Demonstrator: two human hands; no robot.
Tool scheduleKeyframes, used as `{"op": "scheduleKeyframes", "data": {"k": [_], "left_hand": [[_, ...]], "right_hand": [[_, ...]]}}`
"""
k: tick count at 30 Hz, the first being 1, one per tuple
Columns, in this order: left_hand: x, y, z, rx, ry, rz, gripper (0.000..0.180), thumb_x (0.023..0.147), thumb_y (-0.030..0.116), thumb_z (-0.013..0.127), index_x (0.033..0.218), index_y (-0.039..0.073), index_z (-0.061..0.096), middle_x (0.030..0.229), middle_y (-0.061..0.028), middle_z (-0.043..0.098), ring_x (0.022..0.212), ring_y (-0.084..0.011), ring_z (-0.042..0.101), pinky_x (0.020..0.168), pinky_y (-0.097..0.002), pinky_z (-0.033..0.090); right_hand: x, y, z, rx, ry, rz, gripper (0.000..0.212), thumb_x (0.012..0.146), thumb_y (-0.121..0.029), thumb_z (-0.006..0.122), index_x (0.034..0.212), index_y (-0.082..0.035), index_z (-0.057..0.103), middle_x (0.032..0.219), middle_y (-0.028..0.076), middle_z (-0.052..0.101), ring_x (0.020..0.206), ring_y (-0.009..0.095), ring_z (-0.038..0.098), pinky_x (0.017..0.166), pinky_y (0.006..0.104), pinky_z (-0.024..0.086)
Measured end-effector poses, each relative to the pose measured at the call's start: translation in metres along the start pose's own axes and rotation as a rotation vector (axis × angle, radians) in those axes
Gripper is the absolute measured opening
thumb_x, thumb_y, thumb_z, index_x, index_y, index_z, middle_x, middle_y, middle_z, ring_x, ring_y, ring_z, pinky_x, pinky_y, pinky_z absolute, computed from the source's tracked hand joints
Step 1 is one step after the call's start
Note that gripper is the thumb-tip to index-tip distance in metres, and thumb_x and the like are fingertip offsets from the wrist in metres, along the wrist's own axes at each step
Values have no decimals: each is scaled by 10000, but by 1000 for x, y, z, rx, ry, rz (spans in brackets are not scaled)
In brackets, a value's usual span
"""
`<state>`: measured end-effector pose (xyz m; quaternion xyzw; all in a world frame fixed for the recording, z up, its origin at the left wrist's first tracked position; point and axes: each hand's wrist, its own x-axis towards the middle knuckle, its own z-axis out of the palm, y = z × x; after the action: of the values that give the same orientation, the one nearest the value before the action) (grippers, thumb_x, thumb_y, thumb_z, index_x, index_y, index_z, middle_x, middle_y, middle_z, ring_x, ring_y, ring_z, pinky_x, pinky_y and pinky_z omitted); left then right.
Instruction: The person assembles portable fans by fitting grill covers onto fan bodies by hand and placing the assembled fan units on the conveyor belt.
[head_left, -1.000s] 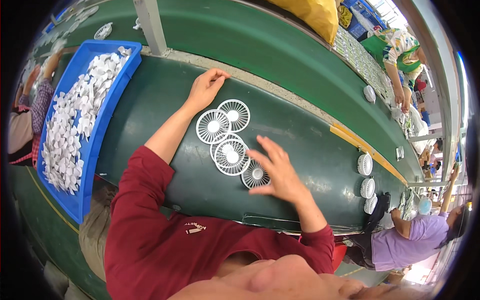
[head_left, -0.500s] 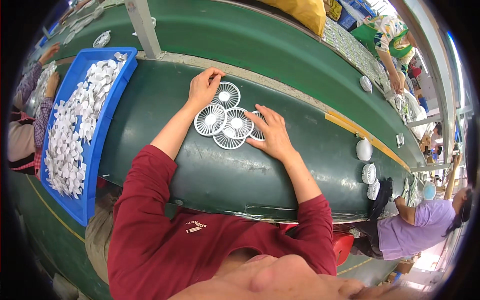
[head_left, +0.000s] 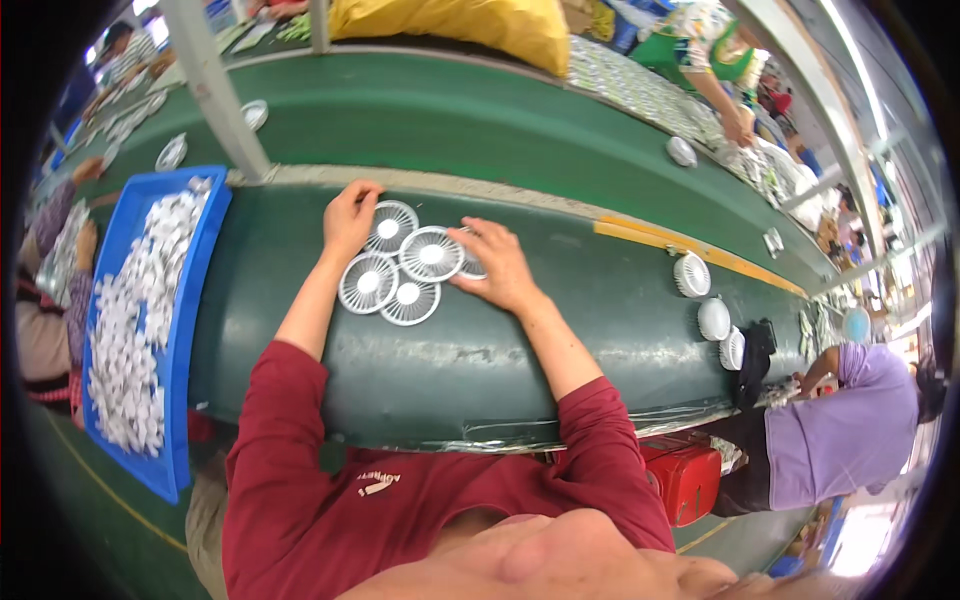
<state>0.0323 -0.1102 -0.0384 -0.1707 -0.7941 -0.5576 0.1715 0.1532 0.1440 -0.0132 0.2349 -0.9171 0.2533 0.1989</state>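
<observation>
Several round white fan grilles lie in an overlapping cluster on the dark green work surface. My right hand grips the right edge of the topmost grille with thumb and fingers; another grille is partly hidden beneath that hand. My left hand is closed, fingertips bent together beside the far-left grille; whatever is between them is hidden. Nearer to me are a left grille and a lower grille, partly overlapped by its neighbours.
A blue tray of small white bladed parts stands at left. White rounded fan housings and a black object sit at right. Beyond a raised ledge runs a green conveyor. Co-workers are at both sides and across it.
The topmost grille has shifted away from me with my right hand, uncovering the lower grille's hub. My left hand keeps its place by the far-left grille. The whole view has swung.
</observation>
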Motion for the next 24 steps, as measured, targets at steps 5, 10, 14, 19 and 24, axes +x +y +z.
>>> {"op": "scheduleKeyframes", "data": {"k": [5, 10, 14, 19, 24], "left_hand": [[-1, -15, -4, 16, 6, 51, 122, 912, 82, 567, 981, 35, 656, 872, -62, 685, 775, -124, 630, 722, -263, 494], [2, -14, -6, 15, -13, 34, 117, 918, 70, 557, 981, 24, 644, 886, -63, 671, 817, -130, 623, 750, -265, 482], [3, -18, -4, 25, -41, 41, 122, 924, 75, 546, 983, 18, 637, 886, -63, 664, 816, -129, 618, 743, -264, 474], [5, -9, -2, 6, -58, 60, 128, 929, 67, 530, 973, 1, 631, 896, -75, 671, 823, -141, 622, 753, -278, 477], [4, -11, -8, 16, -97, 12, 142, 944, 59, 509, 988, -18, 619, 952, -76, 669, 883, -134, 614, 801, -261, 465]], "right_hand": [[-2, 3, 3, 67, 40, -48, 632, 692, -313, 797, 1276, -214, 576, 1313, 125, 516, 1208, 342, 476, 986, 458, 377], [1, -4, -16, -16, 30, -10, 697, 702, -290, 794, 1334, -211, 509, 1389, 111, 434, 1285, 326, 392, 1022, 471, 363], [-3, 20, -21, -102, 151, 47, 720, 664, -254, 812, 1313, -177, 509, 1380, 111, 435, 1287, 329, 377, 1012, 463, 366], [-12, 45, -18, 11, 316, 279, 604, 694, -262, 787, 1241, -126, 570, 1333, 126, 500, 1220, 342, 447, 1028, 439, 362], [-9, 41, -14, -20, 339, 226, 422, 763, -242, 738, 1141, -82, 637, 1262, 140, 588, 1190, 305, 524, 990, 411, 409]]}}
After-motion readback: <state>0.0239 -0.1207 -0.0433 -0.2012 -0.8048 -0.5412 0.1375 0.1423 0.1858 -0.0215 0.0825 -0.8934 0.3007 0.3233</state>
